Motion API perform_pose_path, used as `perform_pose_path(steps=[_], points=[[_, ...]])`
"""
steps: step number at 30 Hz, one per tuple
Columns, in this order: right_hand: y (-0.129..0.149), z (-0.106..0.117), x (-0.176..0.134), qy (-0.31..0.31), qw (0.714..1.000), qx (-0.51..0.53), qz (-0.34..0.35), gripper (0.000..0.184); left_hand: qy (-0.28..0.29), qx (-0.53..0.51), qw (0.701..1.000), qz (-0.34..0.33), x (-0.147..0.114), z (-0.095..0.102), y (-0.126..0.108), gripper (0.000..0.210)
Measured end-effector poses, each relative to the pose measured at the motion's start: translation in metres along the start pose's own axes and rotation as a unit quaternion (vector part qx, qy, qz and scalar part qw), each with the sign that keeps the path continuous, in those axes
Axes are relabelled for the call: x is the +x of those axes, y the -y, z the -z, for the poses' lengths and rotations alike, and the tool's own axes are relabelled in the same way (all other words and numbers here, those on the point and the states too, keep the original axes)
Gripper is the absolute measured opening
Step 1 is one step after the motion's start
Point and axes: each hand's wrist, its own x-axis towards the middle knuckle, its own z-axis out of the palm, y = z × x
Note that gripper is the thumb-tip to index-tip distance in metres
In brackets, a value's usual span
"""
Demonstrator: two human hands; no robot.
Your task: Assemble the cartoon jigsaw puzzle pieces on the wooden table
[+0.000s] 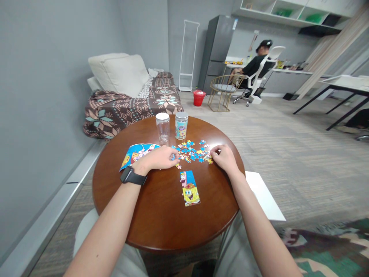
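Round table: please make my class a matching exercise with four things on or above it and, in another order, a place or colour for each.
1. picture strip
2. loose puzzle pieces
3. watch
4. clear jar

A. black
B. just left of the printed jar
C. between left hand and right hand
D. below item 2 in the picture

Pairs: 1-D, 2-C, 3-A, 4-B

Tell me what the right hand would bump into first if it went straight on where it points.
Most likely the puzzle pieces: the right hand points in at their right edge. Depth is unclear, so it may be touching them or just above.
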Motion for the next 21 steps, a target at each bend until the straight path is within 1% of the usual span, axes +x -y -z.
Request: perform_pose_path(steps=[4,11,14,18,21], points=[[0.0017,0.0006,-0.0006,0.005,1.000,-0.008,0.013,0.015,0.001,-0.004,1.000,0.009,0.0000,-0.0007,0.0005,0.021],[0.0027,0.0008,0.0000,0.019,1.000,0.001,-0.006,0.011,0.003,-0.003,1.000,0.007,0.0001,-0.0015,0.0021,0.022],[0.0034,0.0008,0.0001,0.019,0.999,0.028,-0.011,0.008,0.004,-0.001,1.000,0.005,0.0002,-0.0011,0.0021,0.022],[0.0066,0.0023,-0.0004,0.032,0.996,0.080,-0.023,0.013,0.007,0.000,1.000,0.009,0.0001,0.0005,0.0004,0.021],[0.0083,0.0028,0.0001,0.032,0.993,0.109,-0.014,0.015,0.009,-0.003,1.000,0.011,0.0000,0.0009,-0.0002,0.021]])
